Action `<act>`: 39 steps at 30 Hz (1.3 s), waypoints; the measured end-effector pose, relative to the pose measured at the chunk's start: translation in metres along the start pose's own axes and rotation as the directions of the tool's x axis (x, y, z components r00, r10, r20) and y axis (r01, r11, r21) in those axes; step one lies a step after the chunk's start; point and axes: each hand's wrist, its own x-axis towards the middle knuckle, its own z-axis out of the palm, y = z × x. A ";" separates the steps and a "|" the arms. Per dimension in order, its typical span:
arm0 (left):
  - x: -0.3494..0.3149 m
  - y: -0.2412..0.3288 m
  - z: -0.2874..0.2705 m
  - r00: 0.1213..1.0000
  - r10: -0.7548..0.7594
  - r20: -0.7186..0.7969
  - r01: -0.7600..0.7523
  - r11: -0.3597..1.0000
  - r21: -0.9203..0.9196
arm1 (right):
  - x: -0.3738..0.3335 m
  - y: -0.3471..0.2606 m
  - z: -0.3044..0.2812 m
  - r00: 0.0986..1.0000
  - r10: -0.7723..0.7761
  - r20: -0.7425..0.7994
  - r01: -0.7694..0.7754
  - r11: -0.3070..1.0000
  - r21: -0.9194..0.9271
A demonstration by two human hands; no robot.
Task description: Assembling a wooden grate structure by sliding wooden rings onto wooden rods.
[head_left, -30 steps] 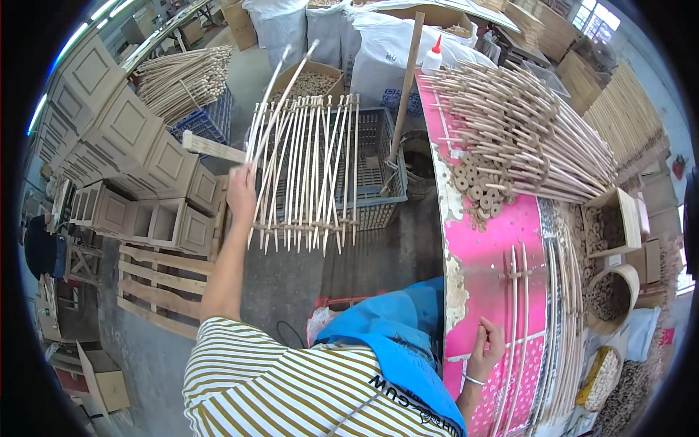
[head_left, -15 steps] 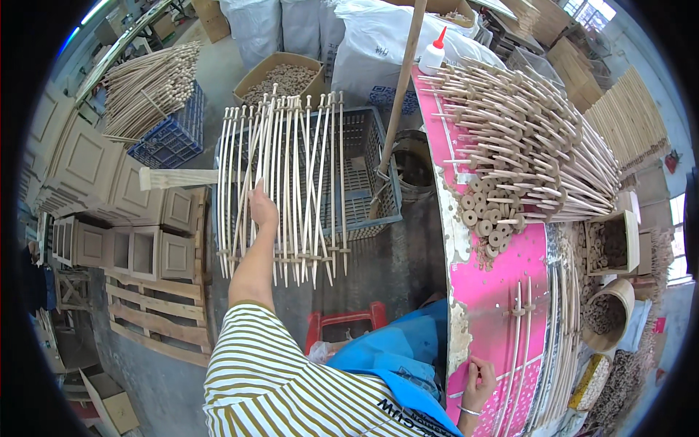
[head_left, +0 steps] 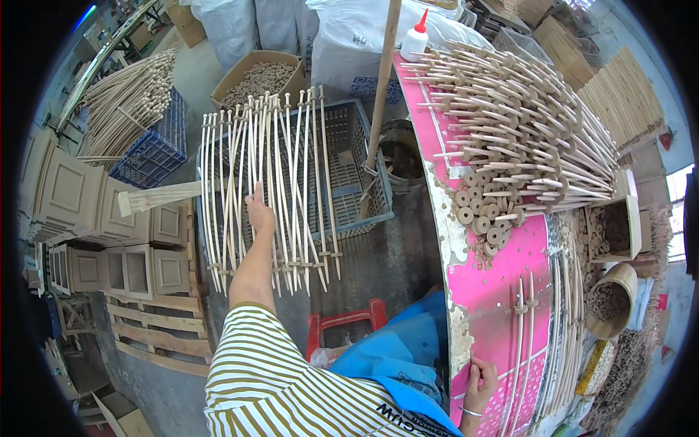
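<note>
While left hand (head_left: pixel 259 210) lies flat on sticks (head_left: pixel 269 189), right hand (head_left: pixel 479 379) grip unclear; white sacks (head_left: pixel 349 44) behind.

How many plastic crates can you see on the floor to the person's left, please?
2: a grey crate under the rods that the left hand touches, and a blue crate farther left, heaped with rods. Others may be hidden.

Head-worn fisheye, looking steeply down

It faces forward over the pink tabletop (head_left: pixel 502 284) at 3 o'clock, floor close below.
</note>
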 end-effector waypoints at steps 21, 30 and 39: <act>-0.459 0.404 -0.093 -0.633 0.767 -0.105 -0.478 -0.493 -0.727 | -0.066 0.048 0.003 0.931 0.158 -0.330 -0.050 0.948 0.314; -0.517 0.425 -0.022 -0.771 0.594 -0.230 -0.284 -0.644 -0.711 | -0.079 0.070 0.012 0.938 0.151 -0.311 -0.021 0.923 0.384; -0.319 0.329 -0.152 -0.152 0.979 -0.137 -0.626 -0.203 -0.753 | -0.080 0.073 0.017 0.964 0.165 -0.210 -0.034 0.856 0.515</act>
